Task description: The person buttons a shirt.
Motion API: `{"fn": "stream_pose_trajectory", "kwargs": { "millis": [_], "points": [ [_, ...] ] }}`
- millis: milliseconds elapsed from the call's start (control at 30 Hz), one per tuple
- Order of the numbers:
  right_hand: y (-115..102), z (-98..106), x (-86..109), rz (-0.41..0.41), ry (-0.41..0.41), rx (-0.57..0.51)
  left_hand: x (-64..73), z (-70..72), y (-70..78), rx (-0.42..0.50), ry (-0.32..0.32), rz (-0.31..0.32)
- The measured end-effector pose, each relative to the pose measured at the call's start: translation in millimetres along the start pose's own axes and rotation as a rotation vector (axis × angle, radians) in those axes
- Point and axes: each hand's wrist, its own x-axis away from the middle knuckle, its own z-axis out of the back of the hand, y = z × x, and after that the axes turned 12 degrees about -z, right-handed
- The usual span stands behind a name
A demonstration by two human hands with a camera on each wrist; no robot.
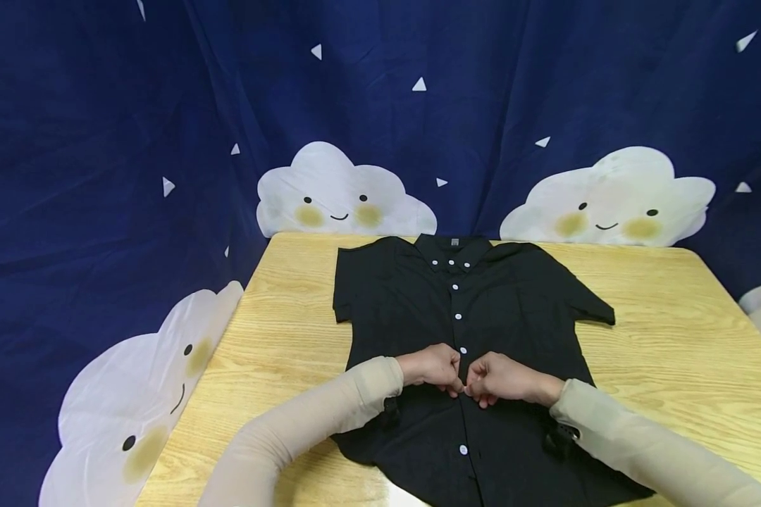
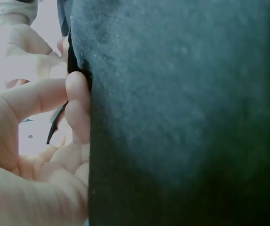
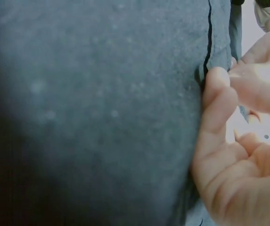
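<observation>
A black short-sleeved shirt lies front up, its collar toward the back. Both hands meet at the front placket, between a white button above and another button lower down. My left hand pinches the fabric at the placket between thumb and forefinger. Just beside it, my right hand also pinches the placket, fingertips nearly touching the left ones. In the right wrist view the cloth edge runs into the pinching fingers. The fingertips hide whatever small piece lies between them.
The shirt is spread on a light wood-grain table. Behind and to the left hangs a dark blue curtain printed with smiling white clouds and small triangles. Pale sleeves cover both forearms.
</observation>
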Motion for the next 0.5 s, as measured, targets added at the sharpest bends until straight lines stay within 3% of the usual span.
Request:
{"fn": "stream_pose_trajectory", "kwargs": {
  "millis": [500],
  "points": [
    [5.3, 1.0, -0.5, 0.059, -0.052, -0.025, 1.7, -0.8, -1.1, -0.069, 0.024, -0.01]
  ]
}}
